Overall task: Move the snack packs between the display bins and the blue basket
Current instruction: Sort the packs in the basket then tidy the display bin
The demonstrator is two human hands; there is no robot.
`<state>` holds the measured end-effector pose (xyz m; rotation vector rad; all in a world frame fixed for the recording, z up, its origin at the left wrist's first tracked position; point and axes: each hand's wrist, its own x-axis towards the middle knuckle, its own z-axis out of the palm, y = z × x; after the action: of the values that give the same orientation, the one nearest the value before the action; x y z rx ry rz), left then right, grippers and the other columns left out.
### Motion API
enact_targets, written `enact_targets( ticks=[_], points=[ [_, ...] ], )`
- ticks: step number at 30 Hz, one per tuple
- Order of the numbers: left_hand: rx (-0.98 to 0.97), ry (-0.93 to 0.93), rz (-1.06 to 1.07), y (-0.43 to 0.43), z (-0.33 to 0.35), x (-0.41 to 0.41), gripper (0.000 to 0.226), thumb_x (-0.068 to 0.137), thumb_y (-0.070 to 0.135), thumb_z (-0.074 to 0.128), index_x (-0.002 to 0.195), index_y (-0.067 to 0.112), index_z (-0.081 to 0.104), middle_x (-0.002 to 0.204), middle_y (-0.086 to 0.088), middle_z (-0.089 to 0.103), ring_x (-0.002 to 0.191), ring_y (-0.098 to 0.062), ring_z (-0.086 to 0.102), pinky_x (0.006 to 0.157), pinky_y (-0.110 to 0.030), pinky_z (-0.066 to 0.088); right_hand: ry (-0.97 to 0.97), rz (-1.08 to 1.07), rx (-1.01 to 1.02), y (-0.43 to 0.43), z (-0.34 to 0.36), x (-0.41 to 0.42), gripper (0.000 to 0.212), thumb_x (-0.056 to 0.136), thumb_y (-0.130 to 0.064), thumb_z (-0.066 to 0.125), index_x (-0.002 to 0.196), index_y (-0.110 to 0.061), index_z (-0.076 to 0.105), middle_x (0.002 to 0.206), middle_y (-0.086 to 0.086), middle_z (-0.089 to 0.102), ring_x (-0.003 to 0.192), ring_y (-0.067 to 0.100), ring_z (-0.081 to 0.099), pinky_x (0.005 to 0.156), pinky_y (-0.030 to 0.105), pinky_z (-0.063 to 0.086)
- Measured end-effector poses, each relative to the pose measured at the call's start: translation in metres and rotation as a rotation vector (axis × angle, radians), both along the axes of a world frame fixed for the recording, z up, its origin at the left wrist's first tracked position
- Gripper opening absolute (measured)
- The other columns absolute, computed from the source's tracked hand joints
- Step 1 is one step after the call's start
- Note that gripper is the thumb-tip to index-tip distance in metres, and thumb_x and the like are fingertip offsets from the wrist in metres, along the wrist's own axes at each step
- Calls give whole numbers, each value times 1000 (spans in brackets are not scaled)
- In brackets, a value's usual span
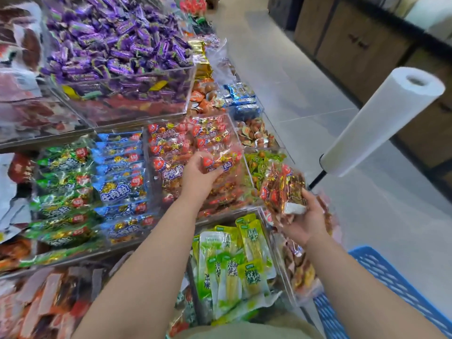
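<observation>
Head view: the left hand [199,173] reaches over the clear bin of red packs [148,167], its fingers and thumb curled round 1 red snack pack [220,162] that sits at the top of the pile, just beyond the palm. The right hand [303,221] is palm-up and cups a bundle of red packs [283,189], which stand up out of its curled fingers, well apart from the left hand's pack. The step in hand looks like a transfer at the red-pack bin; whether the single pack is being lifted out or laid in cannot be told from this view. The blue basket [391,277] lies below and behind the right wrist, near the person's body. If the packs are bound for the basket, the next move calls for drawing the left hand back, adding its pack to the bundle without loosening it, then lowering the right hand toward the basket.
</observation>
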<state>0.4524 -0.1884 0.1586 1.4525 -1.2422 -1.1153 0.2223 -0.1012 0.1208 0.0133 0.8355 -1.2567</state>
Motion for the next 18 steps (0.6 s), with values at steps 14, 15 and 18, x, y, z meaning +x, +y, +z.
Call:
enact_targets(
  ticks=[14, 15, 18],
  points=[
    [-236, -1162, -340, -13, -13, 5, 38, 83, 45, 68, 114, 24, 66, 103, 1, 60, 102, -24, 50, 80, -34, 40, 56, 22, 131, -28, -21, -5, 68, 74, -38, 62, 136, -12, 49, 133, 18, 52, 117, 36, 53, 103, 49, 37],
    [-208, -1233, -358, -12, -17, 5, 39, 84, 49, 64, 112, 22, 66, 103, 0, 59, 101, -24, 50, 78, -35, 40, 59, 19, 135, -29, -22, -4, 69, 73, -37, 63, 136, -12, 49, 134, 18, 52, 121, 36, 51, 106, 50, 35],
    [-120, -1332, -345, -9, -24, -1, 42, 86, 55, 58, 113, 23, 57, 105, -5, 49, 100, -26, 46, 73, -35, 35, 71, 10, 146, -30, -23, -1, 68, 71, -37, 65, 133, -12, 52, 130, 17, 56, 115, 35, 55, 102, 48, 40]
  ],
)
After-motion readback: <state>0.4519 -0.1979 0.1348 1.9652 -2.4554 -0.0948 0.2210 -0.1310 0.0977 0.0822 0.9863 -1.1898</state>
